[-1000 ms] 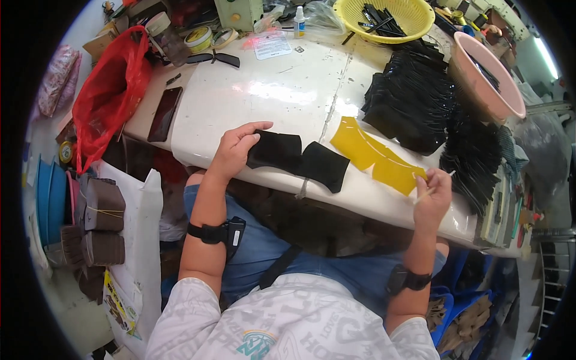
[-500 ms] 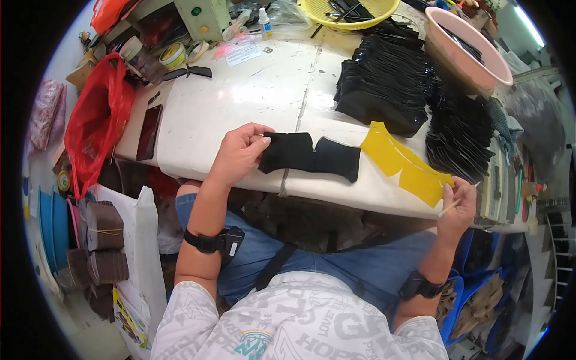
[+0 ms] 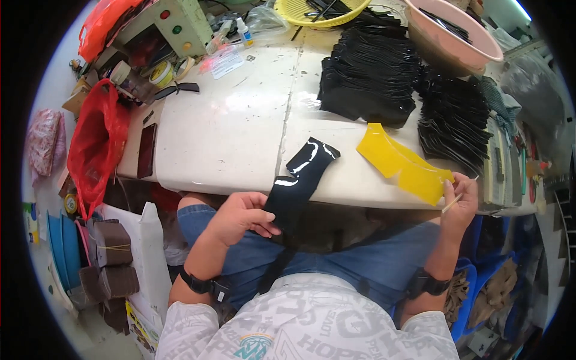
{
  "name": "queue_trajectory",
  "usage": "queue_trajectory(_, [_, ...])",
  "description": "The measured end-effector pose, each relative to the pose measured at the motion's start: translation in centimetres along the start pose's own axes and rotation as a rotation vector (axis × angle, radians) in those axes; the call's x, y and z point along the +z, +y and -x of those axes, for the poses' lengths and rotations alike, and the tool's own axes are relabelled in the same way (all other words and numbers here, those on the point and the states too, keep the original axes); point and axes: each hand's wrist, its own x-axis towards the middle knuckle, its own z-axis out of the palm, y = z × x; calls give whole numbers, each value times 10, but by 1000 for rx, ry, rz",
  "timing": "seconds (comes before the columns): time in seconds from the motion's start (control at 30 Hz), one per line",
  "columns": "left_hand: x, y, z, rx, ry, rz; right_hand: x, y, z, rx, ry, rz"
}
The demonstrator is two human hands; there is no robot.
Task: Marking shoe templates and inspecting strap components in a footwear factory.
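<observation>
My left hand (image 3: pixel 243 217) is closed on one end of a black cut piece of glossy, leather-like sheet (image 3: pixel 305 180), just off the table's front edge. Tilted, the piece shows its shiny face, with a notch in one side; its far end lies over the white table. In my right hand (image 3: pixel 461 201) I pinch the right end of a yellow template (image 3: pixel 399 165) with a matching notched outline. A thin pale stick (image 3: pixel 451 204) is also held in that hand, pointing down and left. The template's left end reaches over the table.
Stacks of black glossy pieces (image 3: pixel 369 75) stand at the far right of the white table (image 3: pixel 225 129). Behind them are a yellow basket (image 3: pixel 324 18) and a pink basin (image 3: pixel 456 45). A phone (image 3: pixel 147 150) and a red plastic bag (image 3: pixel 99 147) are at left.
My left hand has moved down and turned the black piece from level, matte side up, to slanting with its shiny face showing. The right hand and yellow template have barely moved.
</observation>
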Motion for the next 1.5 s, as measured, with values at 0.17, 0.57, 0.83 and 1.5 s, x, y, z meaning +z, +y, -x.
queue_trajectory(0.17, [8,-25,-1,68,47,234,5,1,-1,-42,-25,14])
queue_trajectory(0.57, [135,-33,-74,-63,-217,756,-4,-3,-1,-81,51,129])
queue_trajectory(0.83, [122,-17,-54,-10,-300,150,-32,-11,-2,-237,230,88])
queue_trajectory(1.5, [14,45,-100,619,533,-862,17,-4,-2,36,-59,-355])
